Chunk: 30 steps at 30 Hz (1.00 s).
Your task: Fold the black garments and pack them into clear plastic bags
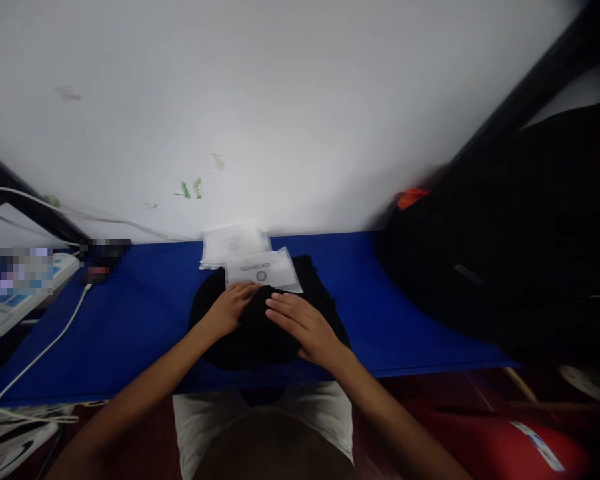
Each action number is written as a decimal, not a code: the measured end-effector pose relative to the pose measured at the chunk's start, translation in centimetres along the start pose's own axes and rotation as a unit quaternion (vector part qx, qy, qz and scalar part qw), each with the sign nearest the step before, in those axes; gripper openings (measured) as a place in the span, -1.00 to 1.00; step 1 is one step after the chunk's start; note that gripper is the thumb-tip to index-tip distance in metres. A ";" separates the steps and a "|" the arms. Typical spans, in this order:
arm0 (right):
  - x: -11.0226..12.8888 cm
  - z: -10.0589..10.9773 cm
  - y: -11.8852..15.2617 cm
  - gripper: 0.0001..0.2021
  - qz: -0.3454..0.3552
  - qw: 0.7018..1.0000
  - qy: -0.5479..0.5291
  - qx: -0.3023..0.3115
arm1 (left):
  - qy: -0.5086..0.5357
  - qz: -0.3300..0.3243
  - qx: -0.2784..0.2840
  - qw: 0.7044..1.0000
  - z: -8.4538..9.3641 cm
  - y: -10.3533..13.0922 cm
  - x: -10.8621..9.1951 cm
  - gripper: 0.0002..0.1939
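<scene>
A bunched black fabric item (260, 340), perhaps a garment, lies before me on the blue-covered surface (390, 313). My left hand (233, 305) rests on its left side, fingers stretched over the cloth toward the middle. On the right side, my right hand (300, 321) lies fairly flat with its fingers extended and the thumb lower down. Just beyond my fingertips, a translucent printed bag (280, 272) sits on the fabric's far part. Behind it is a small stack of similar pale bags (230, 245).
A pale electronic device (60, 267) with a blurred-out screen stands at the left, near a white cable (55, 360). A large black mass (510, 253) fills the right side. The white wall (300, 133) rises behind the surface. Something red (480, 433) lies below at the right.
</scene>
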State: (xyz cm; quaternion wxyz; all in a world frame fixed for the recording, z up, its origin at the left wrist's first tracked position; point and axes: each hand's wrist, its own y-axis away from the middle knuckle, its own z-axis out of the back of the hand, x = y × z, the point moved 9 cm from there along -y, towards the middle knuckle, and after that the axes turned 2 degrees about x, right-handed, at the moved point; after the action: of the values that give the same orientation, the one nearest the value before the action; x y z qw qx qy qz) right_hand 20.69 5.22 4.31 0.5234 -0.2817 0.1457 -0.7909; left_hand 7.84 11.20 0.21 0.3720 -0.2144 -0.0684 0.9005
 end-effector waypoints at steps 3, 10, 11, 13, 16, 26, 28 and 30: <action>0.0 0.4 -0.8 -0.46 0.023 1.000 0.013 -0.004 | 0.027 0.001 -0.015 1.000 0.6 -0.1 -0.3 -0.44; -1.8 -1.3 -0.3 -0.46 0.032 0.998 0.026 0.038 | 0.005 0.009 0.012 1.000 0.4 -0.1 -0.9 -0.17; -2.2 -1.6 -0.1 -0.43 0.026 0.998 0.029 0.045 | -0.006 0.009 0.019 1.000 0.1 -0.1 -0.8 -0.15; -3.1 -2.2 0.3 -0.36 0.007 0.997 0.034 0.063 | -0.030 0.007 0.041 0.999 -0.6 0.0 -0.3 -0.17; -4.6 -3.2 0.8 -0.23 -0.051 0.993 0.031 0.098 | -0.070 0.008 0.079 0.994 -1.8 0.1 0.4 -0.32; -5.4 -4.5 0.9 -0.21 -0.102 0.988 -0.005 0.117 | -0.154 0.074 0.065 0.983 -1.2 -0.6 1.1 -0.18; -4.3 -4.4 0.9 -0.28 -0.042 0.993 0.018 0.109 | -0.142 0.076 0.056 0.985 -1.0 -0.6 0.9 -0.06; -3.4 -4.1 1.0 -0.36 0.012 0.995 0.043 0.089 | -0.117 0.056 0.051 0.990 -1.0 -0.6 0.4 0.05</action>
State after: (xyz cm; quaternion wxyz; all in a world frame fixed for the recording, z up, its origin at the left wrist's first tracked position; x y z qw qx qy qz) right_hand 19.97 7.64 -0.44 0.5494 -0.1981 0.1006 -0.8055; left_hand 8.38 11.88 -0.65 0.3208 -0.0918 -0.0530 0.9412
